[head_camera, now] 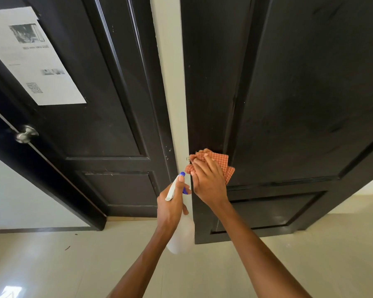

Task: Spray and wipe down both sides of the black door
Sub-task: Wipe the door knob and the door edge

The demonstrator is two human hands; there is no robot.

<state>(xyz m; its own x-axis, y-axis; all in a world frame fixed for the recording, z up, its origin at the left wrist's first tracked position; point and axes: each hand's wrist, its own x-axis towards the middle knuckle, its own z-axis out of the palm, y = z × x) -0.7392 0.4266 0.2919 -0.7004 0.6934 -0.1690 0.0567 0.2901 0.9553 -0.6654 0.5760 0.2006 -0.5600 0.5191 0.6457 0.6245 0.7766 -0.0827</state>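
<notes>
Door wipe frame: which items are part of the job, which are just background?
In use:
black door, being wiped
orange cloth, pressed on it under the right hand
spray bottle, gripped by the left hand

Background:
second black door
paper notice stuck on it
metal knob
pale floor

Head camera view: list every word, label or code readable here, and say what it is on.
Nothing can be read.
Paper sheet taped to the left black door: heading and text lines too blurred; a QR code too small to make out.
Spray bottle: no legible label.
</notes>
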